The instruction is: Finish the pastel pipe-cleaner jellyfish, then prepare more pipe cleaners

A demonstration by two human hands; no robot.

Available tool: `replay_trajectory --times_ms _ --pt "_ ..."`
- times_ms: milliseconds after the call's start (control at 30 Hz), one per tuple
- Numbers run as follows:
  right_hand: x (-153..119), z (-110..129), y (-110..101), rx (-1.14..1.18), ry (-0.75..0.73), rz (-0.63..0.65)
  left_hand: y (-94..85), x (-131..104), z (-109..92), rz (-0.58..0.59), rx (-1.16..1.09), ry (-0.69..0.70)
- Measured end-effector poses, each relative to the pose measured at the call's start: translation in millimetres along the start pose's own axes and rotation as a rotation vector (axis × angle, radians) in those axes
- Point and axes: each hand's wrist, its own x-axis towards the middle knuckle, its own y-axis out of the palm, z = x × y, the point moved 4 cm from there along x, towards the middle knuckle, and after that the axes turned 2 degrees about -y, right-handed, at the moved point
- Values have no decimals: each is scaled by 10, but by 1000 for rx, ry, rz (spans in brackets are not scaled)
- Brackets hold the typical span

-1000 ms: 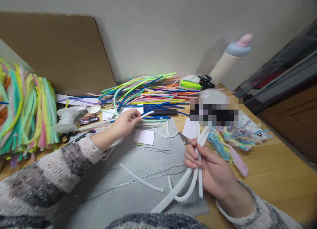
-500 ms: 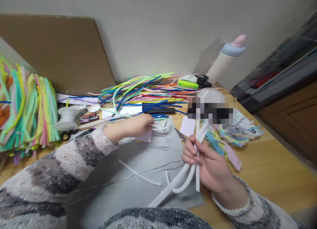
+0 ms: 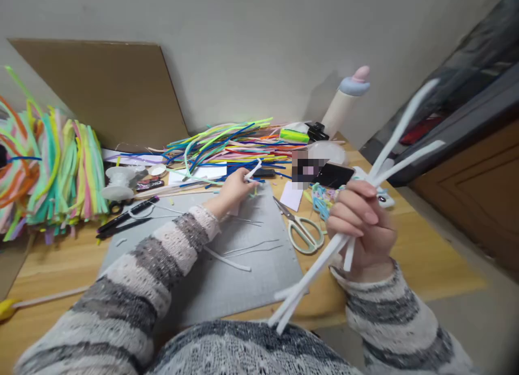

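My right hand (image 3: 360, 226) is closed round several white pipe cleaners (image 3: 312, 275), raised at the right in front of the table. Their ends stick out above the fist and hang down below it. At the far side of the grey mat (image 3: 259, 288), my left hand (image 3: 235, 190) pinches a short, bent white pipe cleaner (image 3: 254, 171). A loose white strip (image 3: 229, 260) and thin wires (image 3: 253, 251) lie on the mat under my left arm. Scissors with pale handles (image 3: 305, 235) rest at the mat's right edge, left of my right hand.
Colourful pipe cleaners (image 3: 227, 142) are heaped along the wall, with bundles (image 3: 52, 175) at the left. A white spool (image 3: 118, 182), black pens (image 3: 125, 218), a phone (image 3: 334, 175), a white card (image 3: 291, 195) and a pale bottle (image 3: 338, 107) stand or lie around the mat.
My right hand has risen and moved right with the white pipe cleaners, uncovering the scissors. My left hand has shifted slightly up, and the white piece in it now points upward.
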Motion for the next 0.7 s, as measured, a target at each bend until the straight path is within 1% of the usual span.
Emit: replay_trajectory --times_ms 67,100,233,300,400,500,567,600,633,700 --pt "16 64 -31 -22 -64 -7 60 -10 9 -66 26 -14" --pt "33 69 -38 1 -71 14 74 -13 15 -91 47 -12" --pt "138 2 -27 192 -28 182 94 -2 25 -114 131 48" --pt "191 -43 -31 236 -3 233 105 15 25 -113 158 74" --pt "250 -105 -55 229 28 251 113 37 11 -134 175 87" --pt "279 -149 -78 225 45 259 54 -11 -46 -174 158 90" --pt "287 -169 -89 235 55 270 -49 -137 -106 -214 139 105" --pt "287 -177 -91 241 62 277 -120 -239 -132 -237 132 115" --pt "286 -184 -90 249 69 286 -203 -369 -151 -265 123 134" --pt "278 -197 -83 265 87 301 -389 -702 -138 -307 100 185"
